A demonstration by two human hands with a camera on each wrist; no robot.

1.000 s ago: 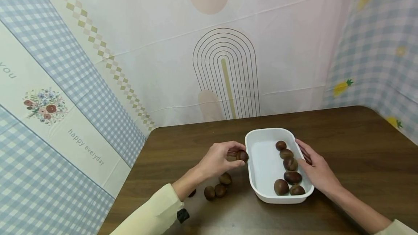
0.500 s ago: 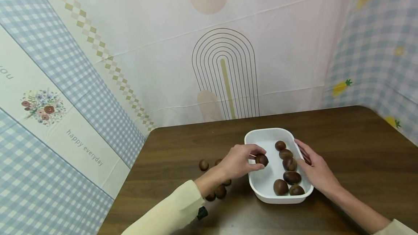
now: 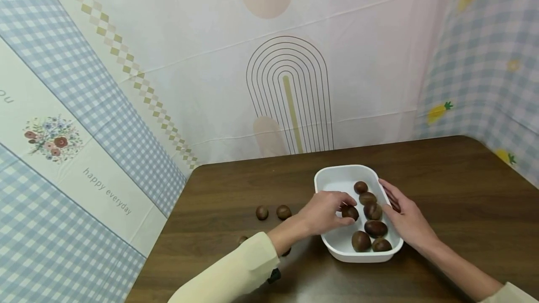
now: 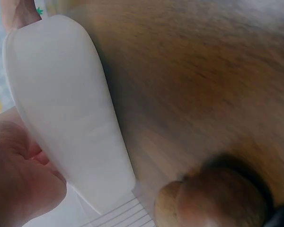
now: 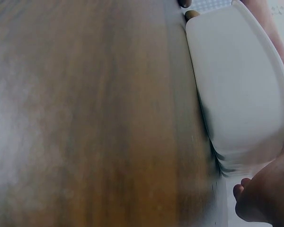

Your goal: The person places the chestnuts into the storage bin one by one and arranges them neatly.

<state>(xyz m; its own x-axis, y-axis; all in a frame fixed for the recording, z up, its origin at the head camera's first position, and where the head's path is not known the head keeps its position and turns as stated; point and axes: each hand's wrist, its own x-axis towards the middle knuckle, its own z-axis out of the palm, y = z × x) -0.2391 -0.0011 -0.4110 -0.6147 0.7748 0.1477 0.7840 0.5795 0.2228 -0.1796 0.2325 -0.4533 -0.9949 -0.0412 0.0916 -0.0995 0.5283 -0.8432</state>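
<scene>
Chestnut (image 3: 350, 212), one: pinched at fingertips of left hand (image 3: 326, 212), within tray (image 3: 337, 177) rim, left of six others (image 3: 376, 229); floor contact unclear. Tray: on bench (image 3: 463, 191), right side gripped by right hand (image 3: 403, 216).

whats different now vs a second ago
The left hand moved rightward, carrying a chestnut from the left rim of the white tray to inside it; it still pinches it, and nothing was visibly let go. Two loose chestnuts, hidden at first, now show on the table. The right hand stayed at the tray, as did the six chestnuts inside.
</scene>
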